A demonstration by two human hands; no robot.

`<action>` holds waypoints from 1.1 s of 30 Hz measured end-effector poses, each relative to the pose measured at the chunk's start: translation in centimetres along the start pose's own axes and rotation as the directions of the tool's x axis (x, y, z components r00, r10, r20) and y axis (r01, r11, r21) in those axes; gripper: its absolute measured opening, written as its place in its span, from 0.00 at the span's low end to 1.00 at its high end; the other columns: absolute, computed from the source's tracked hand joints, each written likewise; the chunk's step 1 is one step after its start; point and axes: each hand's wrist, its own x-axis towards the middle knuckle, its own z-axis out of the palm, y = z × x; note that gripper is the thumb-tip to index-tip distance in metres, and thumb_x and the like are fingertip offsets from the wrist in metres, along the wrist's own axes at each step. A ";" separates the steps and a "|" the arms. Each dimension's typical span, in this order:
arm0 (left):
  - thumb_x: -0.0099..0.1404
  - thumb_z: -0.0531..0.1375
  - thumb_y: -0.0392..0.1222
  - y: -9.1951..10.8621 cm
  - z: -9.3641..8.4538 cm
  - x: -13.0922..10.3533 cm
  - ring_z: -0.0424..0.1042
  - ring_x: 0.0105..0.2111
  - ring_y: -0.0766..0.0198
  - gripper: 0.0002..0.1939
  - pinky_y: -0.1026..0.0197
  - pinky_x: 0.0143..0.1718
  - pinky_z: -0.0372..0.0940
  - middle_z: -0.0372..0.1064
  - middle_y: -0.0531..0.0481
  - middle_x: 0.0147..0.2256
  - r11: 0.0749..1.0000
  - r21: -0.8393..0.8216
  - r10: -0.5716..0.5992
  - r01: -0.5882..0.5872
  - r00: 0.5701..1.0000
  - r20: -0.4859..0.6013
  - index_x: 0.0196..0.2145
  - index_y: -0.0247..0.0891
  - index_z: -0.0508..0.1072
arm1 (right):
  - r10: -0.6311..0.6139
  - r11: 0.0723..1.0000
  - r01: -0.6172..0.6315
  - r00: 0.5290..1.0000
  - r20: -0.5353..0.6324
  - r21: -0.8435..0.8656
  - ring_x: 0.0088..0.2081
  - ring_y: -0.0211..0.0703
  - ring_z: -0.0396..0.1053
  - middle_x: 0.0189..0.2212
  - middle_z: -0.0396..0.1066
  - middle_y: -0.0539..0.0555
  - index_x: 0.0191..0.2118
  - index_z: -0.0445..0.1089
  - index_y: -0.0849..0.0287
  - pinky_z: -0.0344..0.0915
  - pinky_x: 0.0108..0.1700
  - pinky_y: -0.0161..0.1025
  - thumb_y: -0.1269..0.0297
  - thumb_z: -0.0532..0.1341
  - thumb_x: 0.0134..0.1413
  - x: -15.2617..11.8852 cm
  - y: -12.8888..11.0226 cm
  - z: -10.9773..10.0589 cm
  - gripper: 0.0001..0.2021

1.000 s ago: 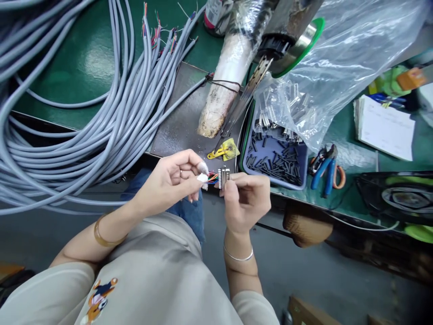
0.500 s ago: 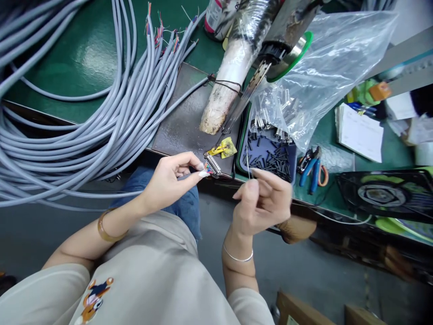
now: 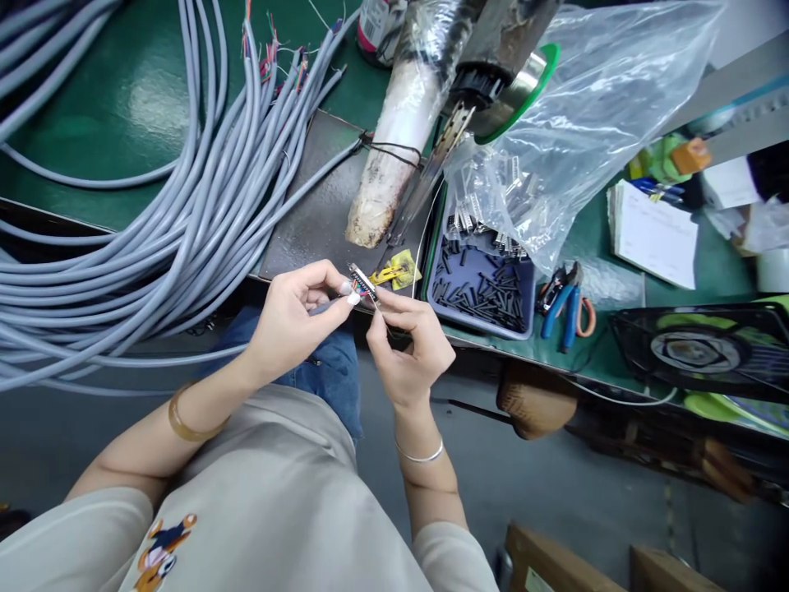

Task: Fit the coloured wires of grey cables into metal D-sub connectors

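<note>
My left hand [image 3: 302, 312] pinches the coloured wires at the end of a grey cable, beside a small metal connector [image 3: 362, 281]. My right hand [image 3: 412, 341] is closed on a thin solder wire [image 3: 417, 261], its fingertips close to the connector's right end. A yellow clip [image 3: 387, 274] and a yellow sponge [image 3: 405, 269] lie just behind the connector. Above them, the long metal tip of a soldering iron [image 3: 431, 168] points down beside a white wrapped rod [image 3: 385, 164].
Many grey cables [image 3: 203, 205] cover the left. A blue tray [image 3: 530, 296] holds black tubes, with a plastic bag [image 3: 604, 90] of connectors over it. Pliers [image 3: 564, 316], a notepad [image 3: 653, 234], a black fan [image 3: 696, 352] and a solder spool [image 3: 521, 94] are also in view.
My right hand has moved left with the solder wire, from near the tray to the connector. My left hand and the connector have shifted slightly left and up in the picture.
</note>
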 end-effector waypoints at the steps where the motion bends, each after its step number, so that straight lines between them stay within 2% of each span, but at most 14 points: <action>1: 0.58 0.66 0.36 -0.1 0.2 0.0 0.67 0.23 0.73 0.07 0.70 0.23 0.61 0.72 0.53 0.27 0.997 0.061 0.050 -0.048 0.998 -0.028 0.28 0.35 0.70 | -0.026 0.999 0.026 1.000 -0.005 -0.034 0.39 0.40 0.81 0.41 0.82 0.54 0.36 0.67 0.54 0.79 0.41 0.36 0.78 0.65 0.57 0.1 0.0 0.1 0.10; 4: 0.60 0.63 0.35 -0.3 0.6 0.0 0.71 0.27 0.70 0.05 0.69 0.28 0.65 0.74 0.52 0.29 0.970 0.193 0.163 -0.150 0.985 -0.053 0.28 0.36 0.70 | -0.091 0.991 0.091 0.996 -0.003 -0.100 0.39 0.39 0.82 0.41 0.83 0.54 0.36 0.67 0.54 0.78 0.40 0.35 0.79 0.65 0.56 0.6 0.0 0.0 0.12; 6: 0.61 0.63 0.35 -0.2 0.7 0.1 0.71 0.27 0.70 0.05 0.69 0.28 0.66 0.74 0.52 0.29 0.960 0.222 0.189 -0.173 0.980 -0.055 0.28 0.36 0.70 | -0.100 0.990 0.098 0.995 -0.013 -0.102 0.40 0.39 0.82 0.41 0.83 0.53 0.36 0.67 0.54 0.78 0.42 0.35 0.79 0.66 0.56 0.9 0.1 -0.1 0.12; 13: 0.60 0.62 0.33 0.2 0.9 0.7 0.71 0.26 0.71 0.05 0.70 0.27 0.66 0.73 0.52 0.29 0.952 0.251 0.193 -0.175 0.980 -0.051 0.28 0.36 0.69 | -0.027 1.000 0.027 0.999 -0.042 -0.007 0.41 0.40 0.81 0.41 0.82 0.52 0.37 0.69 0.54 0.78 0.43 0.38 0.79 0.66 0.56 1.1 0.8 0.2 0.11; 21: 0.60 0.63 0.34 1.1 1.0 0.9 0.72 0.28 0.70 0.05 0.70 0.26 0.67 0.74 0.52 0.29 0.955 0.247 0.190 -0.166 0.979 -0.076 0.28 0.37 0.69 | -0.051 0.998 0.050 0.998 -0.039 -0.036 0.41 0.41 0.81 0.41 0.82 0.52 0.38 0.71 0.54 0.79 0.44 0.39 0.78 0.67 0.56 1.8 0.7 -0.1 0.11; 28: 0.61 0.64 0.34 0.9 0.7 0.8 0.73 0.27 0.70 0.06 0.70 0.27 0.67 0.75 0.51 0.30 0.965 0.232 0.132 -0.122 0.991 -0.028 0.28 0.36 0.69 | -0.112 0.992 0.111 0.994 -0.004 -0.062 0.39 0.40 0.81 0.41 0.82 0.55 0.37 0.69 0.56 0.79 0.42 0.35 0.78 0.67 0.54 1.3 0.7 -0.3 0.11; 30: 0.61 0.64 0.34 0.7 0.6 0.7 0.73 0.27 0.70 0.06 0.70 0.28 0.68 0.75 0.51 0.30 0.964 0.235 0.131 -0.122 0.991 -0.020 0.28 0.36 0.69 | -0.082 0.996 0.082 0.997 -0.005 -0.048 0.39 0.40 0.81 0.41 0.82 0.55 0.36 0.69 0.56 0.78 0.42 0.34 0.79 0.67 0.54 1.2 0.7 -0.3 0.11; 33: 0.63 0.64 0.34 0.5 0.4 0.6 0.75 0.30 0.68 0.05 0.68 0.31 0.69 0.77 0.50 0.32 0.954 0.233 0.195 -0.191 0.981 0.006 0.30 0.36 0.71 | 0.001 1.000 -0.001 0.999 -0.034 0.016 0.40 0.40 0.81 0.40 0.82 0.53 0.35 0.68 0.55 0.78 0.43 0.36 0.78 0.67 0.54 1.4 0.5 -0.3 0.11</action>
